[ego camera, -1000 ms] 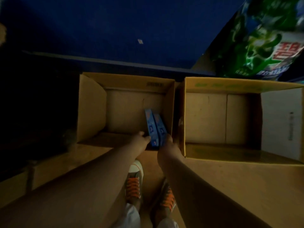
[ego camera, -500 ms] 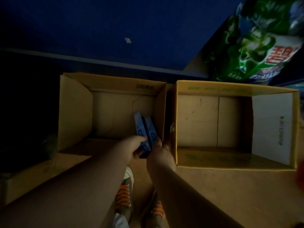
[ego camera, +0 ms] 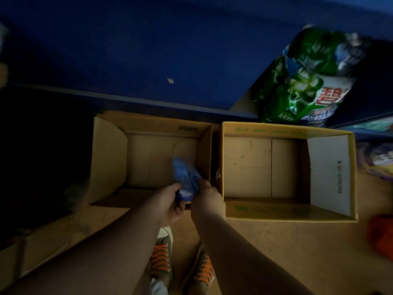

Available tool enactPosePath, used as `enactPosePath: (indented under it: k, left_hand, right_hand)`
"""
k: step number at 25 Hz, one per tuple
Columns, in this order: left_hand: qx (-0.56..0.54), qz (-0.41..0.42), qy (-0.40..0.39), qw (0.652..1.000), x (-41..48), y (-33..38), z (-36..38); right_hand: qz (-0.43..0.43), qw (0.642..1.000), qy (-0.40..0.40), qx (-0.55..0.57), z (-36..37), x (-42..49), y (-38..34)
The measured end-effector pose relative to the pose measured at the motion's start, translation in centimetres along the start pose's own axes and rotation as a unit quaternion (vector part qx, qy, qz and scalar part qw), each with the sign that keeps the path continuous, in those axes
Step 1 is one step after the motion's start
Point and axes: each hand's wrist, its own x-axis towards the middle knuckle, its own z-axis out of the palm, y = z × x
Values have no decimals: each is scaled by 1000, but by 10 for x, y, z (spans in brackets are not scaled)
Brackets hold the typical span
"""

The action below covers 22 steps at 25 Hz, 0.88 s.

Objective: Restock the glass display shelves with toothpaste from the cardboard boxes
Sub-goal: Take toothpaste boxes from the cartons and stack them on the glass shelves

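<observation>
Two open cardboard boxes stand side by side on the floor. In the left box (ego camera: 110,154), near its right wall, are two blue toothpaste cartons (ego camera: 184,177), blurred by motion and tilted. My left hand (ego camera: 170,201) grips their near end from the left, and my right hand (ego camera: 207,198) grips them from the right. The cartons are the only goods I see in this box. The right box (ego camera: 328,167) shows only its bare bottom and flaps.
A green detergent bag (ego camera: 306,81) leans behind the right box against a blue wall or cabinet (ego camera: 148,50). A red object (ego camera: 380,235) sits at the right edge. My shoes with orange laces (ego camera: 161,258) stand just before the boxes. Dark space lies to the left.
Both hands have closed round the two blue cartons and lifted them; the cartons now tilt and blur. The camera view has shifted slightly.
</observation>
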Motion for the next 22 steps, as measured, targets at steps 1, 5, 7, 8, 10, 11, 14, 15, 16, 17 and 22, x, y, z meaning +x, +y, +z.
enactPosePath:
  k: [1, 5, 7, 8, 10, 11, 14, 15, 16, 17, 22]
  left_hand:
    - [1, 13, 0, 1000, -14, 4, -3]
    - [45, 72, -5, 996, -96, 31, -17]
    - [53, 111, -8, 992, -146, 44, -25]
    - [54, 134, -11, 989, -174, 50, -27]
    - [29, 188, -26, 981, -222, 61, -26]
    - [2, 217, -35, 975, -249, 65, -26]
    - [-87, 295, -72, 949, -326, 65, -23]
    - [-106, 315, -86, 939, -351, 62, -22]
    - [-126, 330, -97, 931, -375, 56, -21]
    - [-141, 343, -107, 922, -399, 50, -20]
    - [-172, 426, -177, 870, -515, 27, -13]
  right_hand:
    - [9, 998, 8, 64, -7, -9, -3]
    - [29, 962, 29, 270, -61, -60, -22]
    - [29, 941, 40, 334, -98, -91, -37]
    - [26, 933, 43, 358, -117, -109, -46]
    - [-9, 930, 56, 363, -149, -139, -62]
    - [-33, 927, 71, 366, -164, -154, -69]
    - [-102, 880, 75, 459, -205, -205, -89]
    - [-111, 854, 60, 505, -219, -224, -95]
    - [-114, 835, 50, 537, -231, -243, -98]
    - [-125, 824, 49, 550, -244, -263, -100]
    - [-197, 780, 53, 592, -309, -354, -110]
